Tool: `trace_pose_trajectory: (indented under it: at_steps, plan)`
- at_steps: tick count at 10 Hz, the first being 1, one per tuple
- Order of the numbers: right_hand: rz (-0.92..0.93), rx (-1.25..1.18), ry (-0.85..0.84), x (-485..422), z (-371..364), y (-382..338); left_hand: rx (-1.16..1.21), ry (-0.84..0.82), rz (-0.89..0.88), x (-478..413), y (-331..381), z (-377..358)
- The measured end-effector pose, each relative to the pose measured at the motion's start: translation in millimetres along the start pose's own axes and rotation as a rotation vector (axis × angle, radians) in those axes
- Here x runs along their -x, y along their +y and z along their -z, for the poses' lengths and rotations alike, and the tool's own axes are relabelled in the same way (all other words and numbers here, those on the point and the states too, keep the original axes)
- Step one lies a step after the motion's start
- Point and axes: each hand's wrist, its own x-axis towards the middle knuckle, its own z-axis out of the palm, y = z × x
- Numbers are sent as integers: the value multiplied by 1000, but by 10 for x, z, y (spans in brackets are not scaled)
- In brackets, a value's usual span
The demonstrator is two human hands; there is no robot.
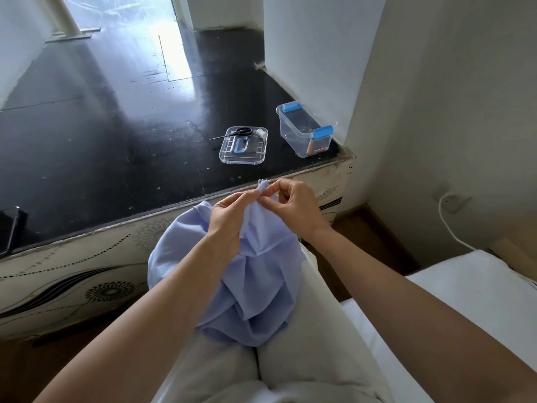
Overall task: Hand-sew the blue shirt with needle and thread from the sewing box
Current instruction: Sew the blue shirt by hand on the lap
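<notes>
Left hand [229, 218] and right hand [295, 209] each clamp a fingertip grip on the blue shirt [255, 280] (bunched on the lap [313, 330]).

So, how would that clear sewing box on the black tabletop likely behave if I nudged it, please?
The sewing box looks thin clear plastic and nearly empty, so probably light and easily slid across the glossy black tabletop. With its lid off, its walls may flex. It stands close to the edge, so a hard push could send it off.
</notes>
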Motion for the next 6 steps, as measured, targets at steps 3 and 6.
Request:
trace_pose_trajectory:
  at_steps: [3, 6]
  plan:
    - [-13, -168, -473, 149, 268, 22, 73, 128, 127, -109, -17, 28]
    - [-194, -169, -745, 243, 374, 1, 29, 66, 26, -129, -41, 11]
